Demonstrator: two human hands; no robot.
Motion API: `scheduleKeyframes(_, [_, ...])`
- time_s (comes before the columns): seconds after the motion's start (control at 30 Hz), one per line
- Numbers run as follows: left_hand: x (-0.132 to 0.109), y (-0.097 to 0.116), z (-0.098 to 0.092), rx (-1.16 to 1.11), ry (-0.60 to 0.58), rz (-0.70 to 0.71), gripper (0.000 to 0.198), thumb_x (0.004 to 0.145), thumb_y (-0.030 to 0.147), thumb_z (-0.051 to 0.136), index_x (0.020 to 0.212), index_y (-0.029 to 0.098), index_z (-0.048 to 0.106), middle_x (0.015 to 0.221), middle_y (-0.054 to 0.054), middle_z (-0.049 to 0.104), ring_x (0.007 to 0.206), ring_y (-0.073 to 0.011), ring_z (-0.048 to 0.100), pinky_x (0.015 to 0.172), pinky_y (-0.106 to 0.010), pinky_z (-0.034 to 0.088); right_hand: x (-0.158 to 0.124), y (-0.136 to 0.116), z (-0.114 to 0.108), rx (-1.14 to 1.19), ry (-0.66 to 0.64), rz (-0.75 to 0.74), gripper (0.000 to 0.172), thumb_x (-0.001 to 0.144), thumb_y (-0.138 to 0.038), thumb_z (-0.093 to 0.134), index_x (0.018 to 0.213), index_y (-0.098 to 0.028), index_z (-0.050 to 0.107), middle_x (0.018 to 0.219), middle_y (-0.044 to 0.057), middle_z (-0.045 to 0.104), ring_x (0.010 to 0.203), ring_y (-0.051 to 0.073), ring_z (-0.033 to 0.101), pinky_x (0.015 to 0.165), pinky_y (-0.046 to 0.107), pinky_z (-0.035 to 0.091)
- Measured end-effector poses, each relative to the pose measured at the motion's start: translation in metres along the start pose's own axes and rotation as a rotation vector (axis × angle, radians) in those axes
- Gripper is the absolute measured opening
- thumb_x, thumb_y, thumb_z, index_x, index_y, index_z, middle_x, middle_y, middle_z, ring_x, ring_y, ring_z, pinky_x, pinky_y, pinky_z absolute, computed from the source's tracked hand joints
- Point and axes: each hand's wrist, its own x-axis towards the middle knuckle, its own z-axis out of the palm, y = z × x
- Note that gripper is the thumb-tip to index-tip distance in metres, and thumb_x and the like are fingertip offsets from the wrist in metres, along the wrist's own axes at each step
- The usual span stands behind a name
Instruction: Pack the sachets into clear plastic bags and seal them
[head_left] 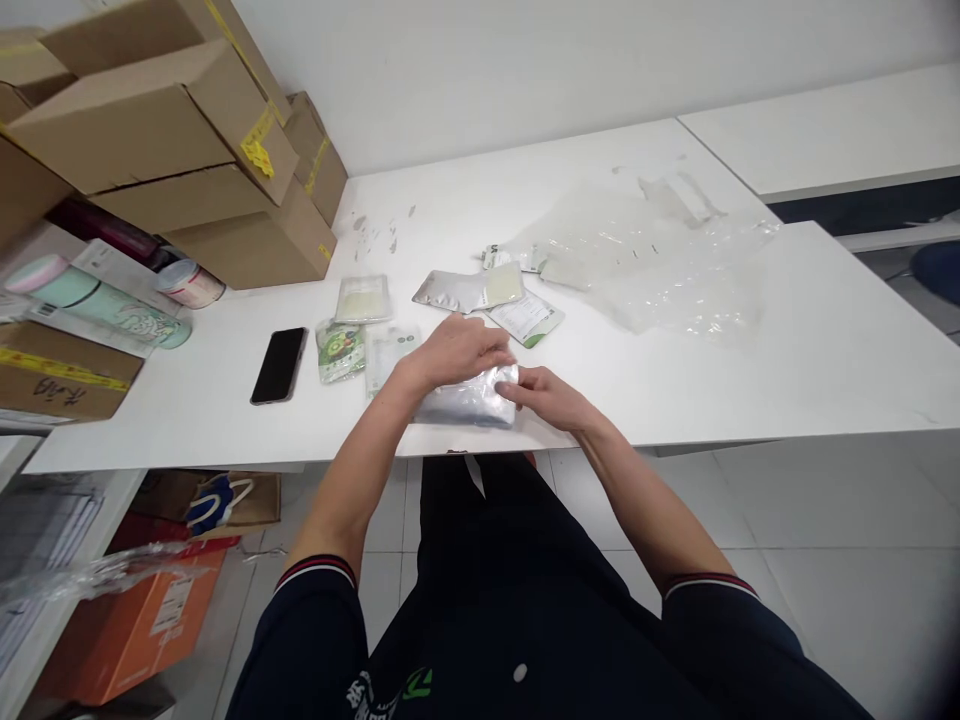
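A silver foil pouch (pixel 469 405) lies at the table's front edge, right in front of me. My left hand (pixel 463 350) reaches over its upper side, fingers bent and closed at its top right corner. At the right edge of the pouch, my right hand (pixel 551 395) pinches it between thumb and fingers. Just beyond are another silver pouch with a pale label (pixel 469 288) and a white-and-green printed packet (pixel 529 318). To the left lie a clear-and-white packet (pixel 390 350), a green printed packet (pixel 341 350) and a flat pale square packet (pixel 363 300).
A large crumpled clear plastic sheet (pixel 645 250) spreads over the table's right half. A black phone (pixel 279 366) lies at the left. Cardboard boxes (pixel 172 150), a mint-green bottle (pixel 105 300) and a can (pixel 190 282) crowd the far left. An orange box (pixel 150 620) stands below the table.
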Motion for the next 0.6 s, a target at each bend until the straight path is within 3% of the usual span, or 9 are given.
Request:
scheduleKeyframes(0.07, [0.003,-0.005,0.001,0.193,0.038,-0.058,0.027,0.093,0.038,0.058,0.077,0.018,0.067,0.074,-0.007,0.063,0.088,-0.0251,0.057,0.083,-0.039,0.036,0.017,0.009,0.014,0.194,0.046,0.046,0.043,0.072,-0.057,0.076,0.063,-0.018,0.059,0.056,-0.004,0.051,0.054,0.009,0.044,0.055,0.024,0.041])
scheduleKeyframes(0.13, [0.002,-0.013,0.014,0.318,0.14,-0.198,0.02,0.089,0.037,0.063,0.092,0.018,0.071,0.098,-0.013,0.067,0.105,-0.0316,0.054,0.09,-0.046,0.037,0.036,0.018,0.032,0.361,0.141,0.13,0.043,0.067,-0.054,0.081,0.061,-0.017,0.059,0.056,-0.003,0.054,0.052,0.008,0.046,0.052,0.023,0.043])
scheduleKeyframes(0.23, [-0.007,-0.033,0.051,0.249,0.172,-0.316,0.031,0.094,0.037,0.056,0.12,0.024,0.066,0.127,-0.012,0.061,0.116,-0.029,0.053,0.096,-0.045,0.041,0.052,0.024,0.046,0.43,0.187,0.252,0.038,0.066,-0.042,0.085,0.058,-0.016,0.058,0.057,0.0,0.058,0.057,0.01,0.055,0.059,0.025,0.053])
scheduleKeyframes(0.3, [-0.015,-0.049,0.076,0.153,0.146,-0.235,0.036,0.1,0.035,0.042,0.127,0.024,0.063,0.132,-0.01,0.059,0.123,-0.0243,0.052,0.105,-0.042,0.04,0.05,0.021,0.04,0.346,0.093,0.314,0.033,0.071,-0.034,0.083,0.059,-0.016,0.058,0.059,0.001,0.061,0.06,0.012,0.06,0.064,0.027,0.057])
scheduleKeyframes(0.37, [-0.023,-0.063,0.093,0.135,0.195,-0.134,0.04,0.102,0.038,0.038,0.129,0.022,0.063,0.137,-0.012,0.057,0.129,-0.0247,0.049,0.11,-0.043,0.037,0.038,0.014,0.021,0.129,-0.025,0.324,0.023,0.078,-0.031,0.077,0.067,-0.015,0.064,0.068,0.004,0.068,0.064,0.014,0.065,0.067,0.03,0.058])
scheduleKeyframes(0.43, [-0.027,-0.074,0.1,0.152,0.224,-0.03,0.042,0.101,0.044,0.04,0.127,0.022,0.065,0.138,-0.013,0.056,0.129,-0.0268,0.049,0.11,-0.046,0.038,0.023,0.003,-0.009,-0.2,-0.002,0.267,0.018,0.086,-0.03,0.068,0.076,-0.015,0.069,0.078,0.006,0.071,0.067,0.016,0.067,0.07,0.032,0.058])
scheduleKeyframes(0.47, [-0.028,-0.078,0.101,0.161,0.22,0.018,0.042,0.1,0.046,0.041,0.126,0.023,0.066,0.137,-0.013,0.056,0.128,-0.0272,0.05,0.109,-0.046,0.04,0.016,-0.002,-0.027,-0.387,0.096,0.222,0.019,0.089,-0.03,0.063,0.08,-0.015,0.07,0.082,0.006,0.072,0.07,0.018,0.067,0.072,0.034,0.057])
scheduleKeyframes(0.53, [-0.028,-0.082,0.099,0.177,0.215,0.085,0.041,0.099,0.046,0.043,0.123,0.024,0.067,0.136,-0.013,0.056,0.125,-0.0272,0.051,0.107,-0.046,0.042,0.006,-0.011,-0.065,-0.75,0.434,0.138,0.023,0.094,-0.03,0.055,0.092,-0.014,0.071,0.095,0.011,0.072,0.086,0.024,0.068,0.083,0.04,0.054])
scheduleKeyframes(0.6, [-0.028,-0.082,0.097,0.185,0.236,0.104,0.04,0.099,0.045,0.045,0.122,0.024,0.068,0.134,-0.013,0.056,0.124,-0.0275,0.05,0.106,-0.046,0.043,0.0,-0.014,-0.103,-1.069,0.817,0.095,0.035,0.094,-0.033,0.057,0.119,-0.011,0.064,0.127,0.022,0.061,0.116,0.034,0.058,0.097,0.05,0.047])
